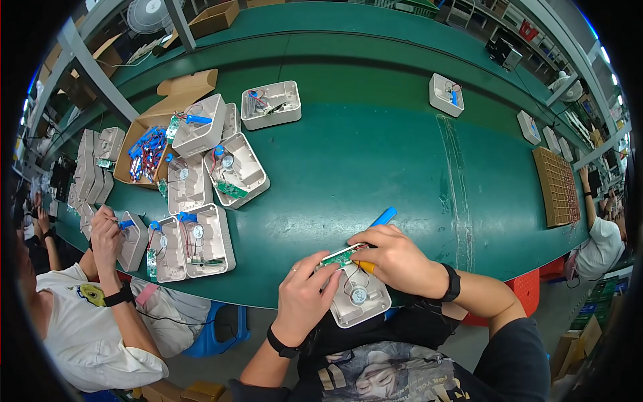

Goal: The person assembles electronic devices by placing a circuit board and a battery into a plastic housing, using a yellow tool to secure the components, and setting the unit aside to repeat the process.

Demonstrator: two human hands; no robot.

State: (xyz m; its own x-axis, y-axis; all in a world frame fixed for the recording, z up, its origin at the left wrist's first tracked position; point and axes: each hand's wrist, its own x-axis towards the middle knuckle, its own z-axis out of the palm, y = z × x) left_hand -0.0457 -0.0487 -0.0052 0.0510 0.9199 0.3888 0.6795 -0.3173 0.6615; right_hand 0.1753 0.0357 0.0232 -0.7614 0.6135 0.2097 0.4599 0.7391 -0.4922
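Note:
A light grey plastic housing (348,305) stands at the table's near edge, its open inside facing up, with a round silver part (360,295) and thin wires in it. Over its far end sits a green circuit board (340,258), pinched by the fingers of my left hand (305,291). My right hand (398,261) is closed at the board's right side, on a slim orange piece (366,266) that shows below its fingers. Beyond that hand a blue cylinder (384,216) sticks out. Whether it joins the orange piece is hidden by the hand.
Several grey housings (238,171) with boards and blue cells crowd the left, beside a cardboard box (127,167) of wired blue cells. A co-worker's hand (105,231) works there. Another housing (447,95) stands far right, near a brown slotted tray (556,187).

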